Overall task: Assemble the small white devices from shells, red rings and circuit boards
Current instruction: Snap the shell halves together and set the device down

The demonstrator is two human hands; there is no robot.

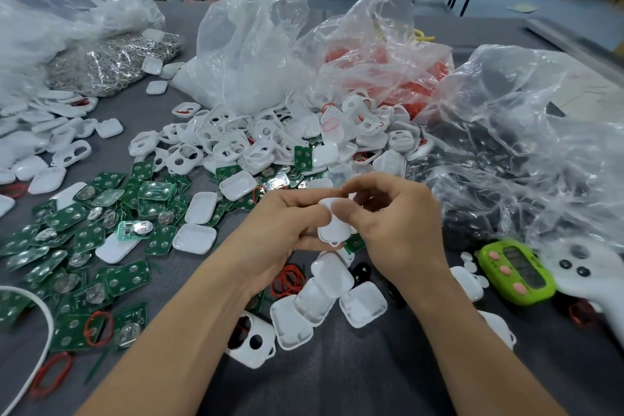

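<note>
Plainly caught in the middle of a join, seen from the head camera, the one view on offer. Held a small white shell up off the grey table, squarely between the two hands and touching both. Gripped it from the left side with the left hand, thumb laid on the near face and fingers curled under; pinched it from the right with the right hand, thumb pressed on the near face, fingertips curled over the far top edge. Closed firmly on that single piece with both, neither one spread wide. Lay with its long axis running away from the body and tipped upward, rounded end far and high, small loop end near and low, poking out below the thumbs. Could not tell whether a board or ring sat inside, hidden by the fingers. Judged the work in hand to be squeezing the shell shut along its seam, thumbs against fingers across the short axis. Found the next parts close by: red rings on the table just under the left wrist, spare shell halves between the forearms, green circuit boards spread well off to the left, nearer the left hand, and the big pile of shells just beyond both hands.
</note>
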